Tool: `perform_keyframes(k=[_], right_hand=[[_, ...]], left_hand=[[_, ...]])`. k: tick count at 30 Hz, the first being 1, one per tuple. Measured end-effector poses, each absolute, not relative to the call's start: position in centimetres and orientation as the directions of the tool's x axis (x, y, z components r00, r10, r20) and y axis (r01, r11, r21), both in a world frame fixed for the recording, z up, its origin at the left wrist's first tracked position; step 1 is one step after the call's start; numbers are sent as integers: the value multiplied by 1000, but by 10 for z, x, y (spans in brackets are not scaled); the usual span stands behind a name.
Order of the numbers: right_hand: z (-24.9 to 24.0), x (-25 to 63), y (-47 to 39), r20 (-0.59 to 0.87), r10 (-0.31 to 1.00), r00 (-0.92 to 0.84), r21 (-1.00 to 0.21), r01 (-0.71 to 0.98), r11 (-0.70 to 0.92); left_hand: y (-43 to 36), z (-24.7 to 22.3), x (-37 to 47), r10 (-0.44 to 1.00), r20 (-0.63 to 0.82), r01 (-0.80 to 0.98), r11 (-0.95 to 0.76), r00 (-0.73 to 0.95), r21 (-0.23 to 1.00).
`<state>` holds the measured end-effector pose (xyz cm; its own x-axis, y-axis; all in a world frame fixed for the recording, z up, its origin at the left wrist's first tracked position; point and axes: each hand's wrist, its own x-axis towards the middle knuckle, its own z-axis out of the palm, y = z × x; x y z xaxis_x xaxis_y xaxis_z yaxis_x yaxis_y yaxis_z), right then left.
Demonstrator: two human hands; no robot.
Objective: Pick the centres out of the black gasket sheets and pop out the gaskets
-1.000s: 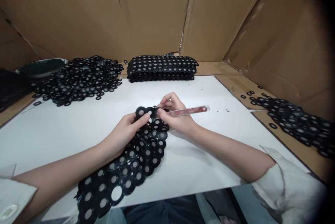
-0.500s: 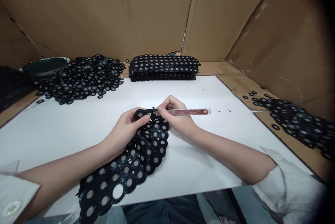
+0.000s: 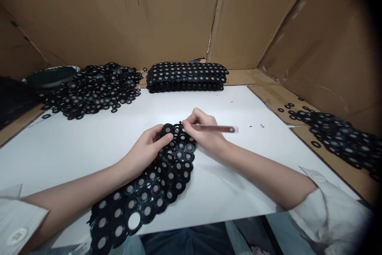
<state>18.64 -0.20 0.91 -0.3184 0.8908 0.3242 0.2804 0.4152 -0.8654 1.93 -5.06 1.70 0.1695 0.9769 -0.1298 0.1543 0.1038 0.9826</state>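
Observation:
A black sheet of joined rings (image 3: pixel 144 195) with pale round centres runs from the table's front edge up to both hands. My left hand (image 3: pixel 148 145) grips its upper left edge, thumb on top. My right hand (image 3: pixel 203 127) pinches a slim tool with a reddish-brown handle (image 3: pixel 219 128), which points left at the sheet's top edge. The tool's tip is hidden by the fingers and rings. A small black cross-shaped bit shows just above the sheet, by the right fingertips.
Loose black rings (image 3: pixel 100 88) are heaped at the back left beside a round container (image 3: pixel 52 76). Stacked ring sheets (image 3: pixel 186 76) lie at the back centre. More black rings (image 3: pixel 343 135) lie at the right. Cardboard walls (image 3: pixel 179 16) surround the white tabletop (image 3: pixel 238 191).
The sheet's upper end and my left hand have shifted slightly to the right. My right fingers remain at the top edge, and the tool's handle has tilted a little.

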Motion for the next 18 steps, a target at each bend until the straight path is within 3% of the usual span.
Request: perform_keyframes(k=[3, 8, 18], right_hand=[[10, 186, 2, 281, 926, -254, -939, 127, 320], [13, 180, -2, 255, 909, -330, -967, -67, 247], [6, 181, -6, 252, 888, -384, -944, 106, 313]], left_hand=[[-49, 16, 19, 986, -100, 125, 83, 130, 989], [-48, 14, 17, 985, -109, 90, 98, 134, 991], [-47, 14, 18, 992, -107, 94, 100, 70, 991]])
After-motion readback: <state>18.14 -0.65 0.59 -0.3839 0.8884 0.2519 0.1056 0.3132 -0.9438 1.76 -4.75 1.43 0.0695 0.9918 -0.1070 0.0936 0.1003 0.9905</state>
